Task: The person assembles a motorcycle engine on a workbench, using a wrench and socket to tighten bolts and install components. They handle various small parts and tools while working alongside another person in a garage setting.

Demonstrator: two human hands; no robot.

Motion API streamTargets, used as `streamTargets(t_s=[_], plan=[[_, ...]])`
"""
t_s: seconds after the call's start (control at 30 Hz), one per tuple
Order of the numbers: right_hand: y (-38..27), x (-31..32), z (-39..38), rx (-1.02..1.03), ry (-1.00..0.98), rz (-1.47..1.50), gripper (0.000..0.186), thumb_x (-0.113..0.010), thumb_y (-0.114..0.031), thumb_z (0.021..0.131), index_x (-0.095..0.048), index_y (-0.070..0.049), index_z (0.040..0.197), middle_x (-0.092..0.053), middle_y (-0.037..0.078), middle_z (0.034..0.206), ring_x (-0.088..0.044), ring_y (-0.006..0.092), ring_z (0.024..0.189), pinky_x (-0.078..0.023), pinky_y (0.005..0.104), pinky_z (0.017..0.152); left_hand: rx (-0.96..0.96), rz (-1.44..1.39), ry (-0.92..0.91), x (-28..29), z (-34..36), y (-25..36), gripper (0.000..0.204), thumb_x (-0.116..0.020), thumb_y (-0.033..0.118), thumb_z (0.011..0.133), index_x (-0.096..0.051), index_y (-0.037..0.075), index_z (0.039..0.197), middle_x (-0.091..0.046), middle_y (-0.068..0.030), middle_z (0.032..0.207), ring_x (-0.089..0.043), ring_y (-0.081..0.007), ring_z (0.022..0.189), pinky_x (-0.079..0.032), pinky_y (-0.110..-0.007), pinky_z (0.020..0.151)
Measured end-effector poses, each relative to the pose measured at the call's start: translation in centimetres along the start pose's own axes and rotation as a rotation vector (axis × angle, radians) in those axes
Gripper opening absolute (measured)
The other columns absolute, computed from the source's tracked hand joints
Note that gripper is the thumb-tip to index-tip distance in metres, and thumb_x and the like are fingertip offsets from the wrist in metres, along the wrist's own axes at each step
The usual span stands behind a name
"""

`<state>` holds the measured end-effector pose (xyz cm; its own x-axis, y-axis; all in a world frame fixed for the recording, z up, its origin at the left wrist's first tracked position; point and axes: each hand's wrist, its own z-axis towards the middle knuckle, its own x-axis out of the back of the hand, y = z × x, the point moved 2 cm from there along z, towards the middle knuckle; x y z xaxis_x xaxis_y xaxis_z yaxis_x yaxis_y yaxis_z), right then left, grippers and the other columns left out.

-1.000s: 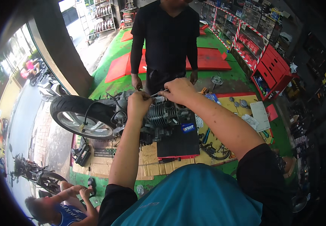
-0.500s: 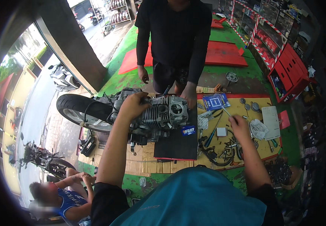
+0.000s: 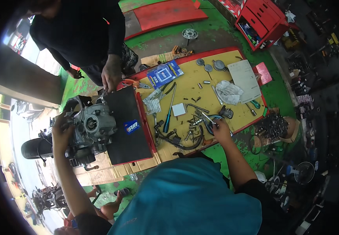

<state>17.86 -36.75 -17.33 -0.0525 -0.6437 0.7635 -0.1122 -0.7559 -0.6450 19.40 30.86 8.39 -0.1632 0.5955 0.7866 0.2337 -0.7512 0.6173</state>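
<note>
At the left, a grey finned motorcycle engine (image 3: 99, 122) shows the round opening in its head. My left hand (image 3: 62, 131) grips the engine's left side, fingers and thumb curved against it. Over the near right part of the yellow work surface (image 3: 195, 88), my right hand (image 3: 222, 131) is closed on a slim silver metal tool (image 3: 206, 116); its exact kind is unclear. Bolts, a black hose (image 3: 187, 147) and small engine parts lie beside and below that hand. A screwdriver with a teal handle (image 3: 166, 124) lies left of a small white square box (image 3: 179, 109).
A co-worker's hand (image 3: 111, 74) reaches down by the engine's far side. A black mat (image 3: 126, 137) bears a blue packet (image 3: 132, 127). Farther back lie pliers (image 3: 138, 84), a blue gasket package (image 3: 164, 74), crumpled plastic (image 3: 229, 93) and a paper sheet (image 3: 244, 80). A red cabinet (image 3: 261, 19) stands beyond.
The view has swung to the right, so the engine appears farther left. My right hand, still holding the silver tool, is now nearer, over the hose and loose parts. My left hand stays on the engine.
</note>
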Motion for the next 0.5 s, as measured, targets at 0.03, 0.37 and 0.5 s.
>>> streamTargets(t_s=[0.03, 0.37, 0.5], plan=[[0.3, 0.1, 1.1, -0.008, 0.014, -0.036, 0.023, -0.069, -0.008, 0.089, -0.075, -0.003, 0.111, -0.065, 0.022, 0.105, -0.066, 0.0433, 0.094, -0.054, 0.049, 0.084, -0.01, -0.01, 0.01, -0.3, 0.0, -0.5, 0.069, -0.078, 0.002, 0.084, -0.056, 0.005, 0.149, -0.067, -0.0178, 0.133, -0.066, -0.0266, 0.122, -0.055, -0.04, 0.102], [4.2, -2.1, 15.1, 0.111, -0.019, -0.364, 0.022, -0.068, -0.011, 0.087, -0.075, -0.014, 0.107, -0.066, 0.018, 0.108, -0.063, 0.0428, 0.105, -0.052, 0.0581, 0.086, 0.015, 0.046, 0.517, 1.6, -9.6, 4.6, 0.027, -0.065, 0.0, 0.097, -0.07, -0.001, 0.123, -0.075, -0.0097, 0.106, -0.07, -0.0168, 0.1, -0.054, -0.031, 0.088], [5.6, -4.5, 16.5, 0.235, -0.035, -0.536, 0.023, -0.068, -0.01, 0.086, -0.075, -0.013, 0.107, -0.066, 0.019, 0.12, -0.062, 0.0441, 0.112, -0.051, 0.0567, 0.091, 0.127, 0.144, 0.67, 1.2, -13.9, 6.9, 0.026, -0.072, 0.004, 0.094, -0.073, 0.001, 0.12, -0.074, -0.0102, 0.106, -0.07, -0.0181, 0.099, -0.054, -0.032, 0.089]])
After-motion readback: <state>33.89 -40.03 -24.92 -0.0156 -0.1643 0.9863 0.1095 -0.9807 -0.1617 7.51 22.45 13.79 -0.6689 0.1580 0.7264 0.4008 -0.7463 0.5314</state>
